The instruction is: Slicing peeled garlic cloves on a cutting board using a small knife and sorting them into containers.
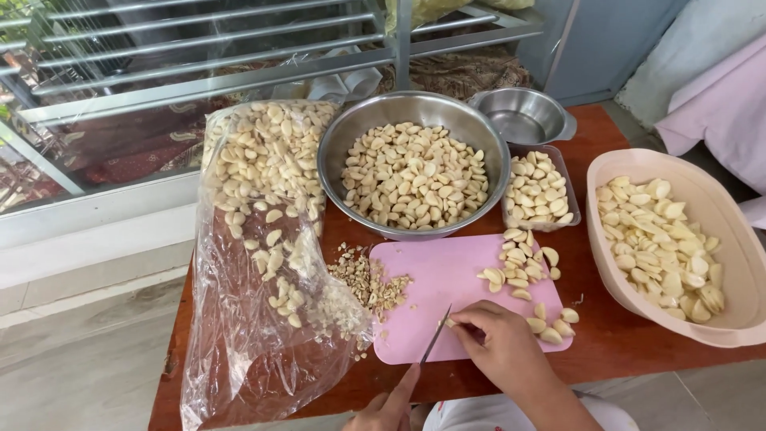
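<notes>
Shiny steel bowl, matt pink plastic board, clear crinkled plastic bag, reddish wood table

Red-brown wooden table w/ pink cutting board at front; steel bowl behind it, plastic bag left, beige tub right, clear tray behind-right.

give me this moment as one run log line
left hand: holds knife | right hand: pins garlic clove | on: pink cutting board

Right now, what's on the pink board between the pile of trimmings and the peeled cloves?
Head view: bare pink cutting board lies between the trimmings pile and the peeled cloves; nothing else sits there.
</notes>
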